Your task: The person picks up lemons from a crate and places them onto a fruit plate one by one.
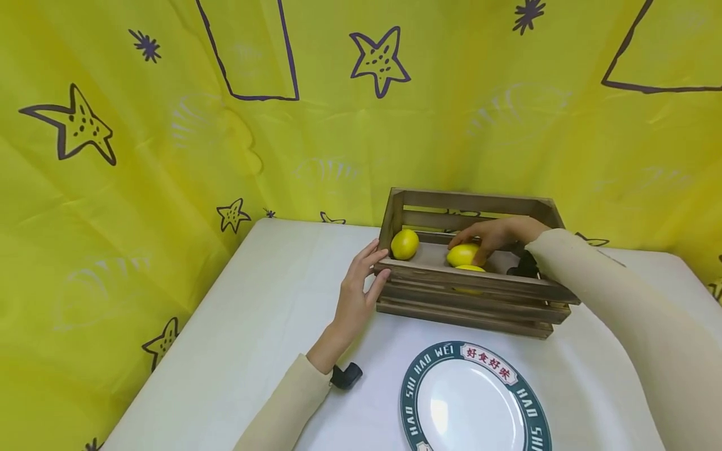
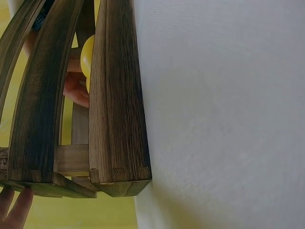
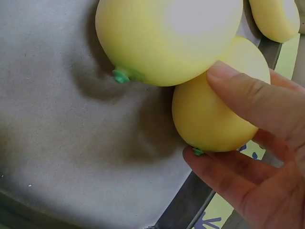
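Inside a brown slatted wooden crate point(image 1: 468, 300), my right hand point(image 1: 496, 237) pinches a yellow lemon point(image 3: 217, 112) between thumb and fingers. The held lemon has a small green stem tip, with a fingertip right beside it in the right wrist view. A second lemon point(image 3: 167, 38) overlaps it there; in the head view this one sits by the front slats, partly hidden. Another lemon point(image 1: 405, 244) lies at the crate's left end. My left hand point(image 1: 356, 285) rests at the crate's left front corner, fingers extended against the end and thumb at the front slats.
A white plate point(image 1: 470, 407) with a dark green lettered rim lies in front of the crate on the white tabletop point(image 1: 271, 313). Yellow curtains point(image 1: 316, 131) with star drawings hang behind and at the left. Black wrist cameras sit on both wrists.
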Demonstrator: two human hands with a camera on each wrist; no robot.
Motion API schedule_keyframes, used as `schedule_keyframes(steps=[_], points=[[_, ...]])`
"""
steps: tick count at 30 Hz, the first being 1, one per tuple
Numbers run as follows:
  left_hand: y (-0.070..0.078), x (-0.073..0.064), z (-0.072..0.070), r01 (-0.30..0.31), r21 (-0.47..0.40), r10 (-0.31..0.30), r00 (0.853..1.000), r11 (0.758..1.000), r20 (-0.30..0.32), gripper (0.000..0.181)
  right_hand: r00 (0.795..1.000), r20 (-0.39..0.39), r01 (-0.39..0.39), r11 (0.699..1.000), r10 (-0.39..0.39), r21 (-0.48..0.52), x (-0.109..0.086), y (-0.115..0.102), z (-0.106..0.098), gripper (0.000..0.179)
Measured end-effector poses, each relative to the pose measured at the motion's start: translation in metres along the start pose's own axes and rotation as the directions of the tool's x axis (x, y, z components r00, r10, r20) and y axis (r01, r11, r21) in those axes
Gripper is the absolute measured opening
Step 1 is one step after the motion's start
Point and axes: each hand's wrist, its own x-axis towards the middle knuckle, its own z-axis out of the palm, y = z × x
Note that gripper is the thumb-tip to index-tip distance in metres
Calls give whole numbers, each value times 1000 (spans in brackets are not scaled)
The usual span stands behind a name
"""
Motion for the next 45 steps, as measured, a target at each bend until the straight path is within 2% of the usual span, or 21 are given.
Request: schedule_keyframes(steps=[8,17,24,34,40,45], points=[[1,2,-3,16,4,-16,1000,1000,9,36,999,-4,-53,998,53,43,-6,-1,-1,63],[0,0,-4,22,-7,-22,1000,1000,12,36,996,9,-89,995,88,52,-4,-2,0,64],[1,0,-4,29,11,-29,1000,1000,9,36,998,10,-69,998,69,13,-3,-1,-2,63],[0,0,-3,32,12,-32,999,999,10,36,1000,6,-22,997,22,75,-2,-6,-5,58],[0,0,-3,17,20,-17,1000,1000,1,36,1000,-27,9,998,-7,57,-3,-7,-7,59],[0,0,-4,7,3,-7,1000,1000,2,35,999,-31,28,994,-24,109,-3,-6,-9,59]])
